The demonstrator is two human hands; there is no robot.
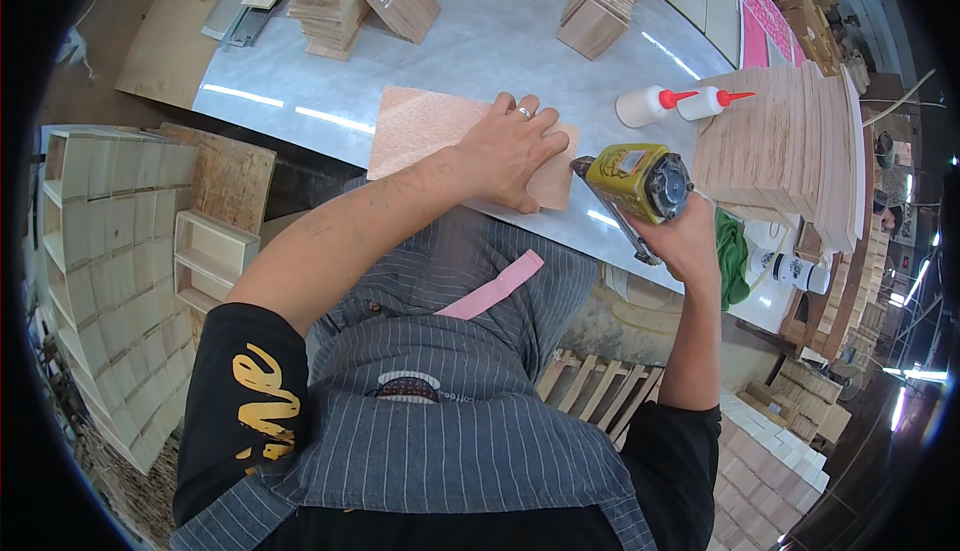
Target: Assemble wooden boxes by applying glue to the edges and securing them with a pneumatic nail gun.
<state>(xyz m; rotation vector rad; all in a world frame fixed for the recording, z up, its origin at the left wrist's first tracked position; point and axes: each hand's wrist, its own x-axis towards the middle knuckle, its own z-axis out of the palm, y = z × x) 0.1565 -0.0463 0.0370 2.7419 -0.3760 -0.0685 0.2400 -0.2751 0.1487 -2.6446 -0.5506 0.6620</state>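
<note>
A thin rectangular wooden board (pixel 420 129) lies across the near edge of the table. My left hand (pixel 512 151) lies over its right part, the thumb at the near side and the fingers bent over the far side, gripping it; a ring shows on one finger. In my right hand (pixel 685 236) is a yellow and black nail gun (pixel 632 181), its handle wrapped by the fingers. The gun's nose points left, close to the board's right end; whether the two touch I cannot tell. Beyond the gun are two white glue bottles (pixel 640 108) with red tips.
A tall stack of wooden panels (pixel 770 141) stands at the right of the grey table (pixel 500 31). More wood stacks (pixel 600 6) are at the back. A green cloth (pixel 732 256) and a white jar (pixel 800 273) lie right. Wooden drawer boxes (pixel 120 251) are piled at left.
</note>
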